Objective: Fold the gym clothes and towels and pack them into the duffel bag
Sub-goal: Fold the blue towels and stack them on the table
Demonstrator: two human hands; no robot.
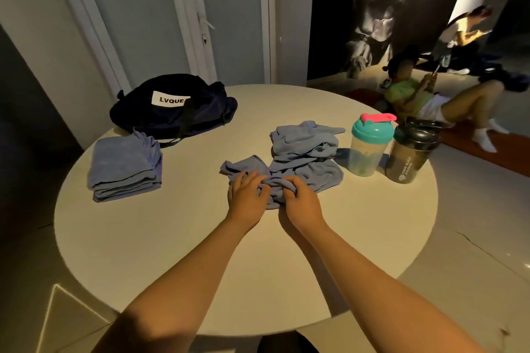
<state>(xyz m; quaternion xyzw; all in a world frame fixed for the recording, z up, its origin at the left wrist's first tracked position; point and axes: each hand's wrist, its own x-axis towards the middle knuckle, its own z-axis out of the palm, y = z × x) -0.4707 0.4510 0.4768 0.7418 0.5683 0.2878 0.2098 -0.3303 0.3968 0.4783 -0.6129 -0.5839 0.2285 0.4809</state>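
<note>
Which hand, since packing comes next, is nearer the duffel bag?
Left. The left hand grips the crumpled towel, nearer the camera than the duffel bag and to its right. The right hand grips the same towel, farther right still.

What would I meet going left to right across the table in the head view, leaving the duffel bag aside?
A folded towel stack → crumpled towel pile → teal-lidded shaker bottle → black shaker bottle.

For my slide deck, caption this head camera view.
Left hand and right hand clutch a crumpled blue towel; folded stack, duffel bag nearby.
</note>
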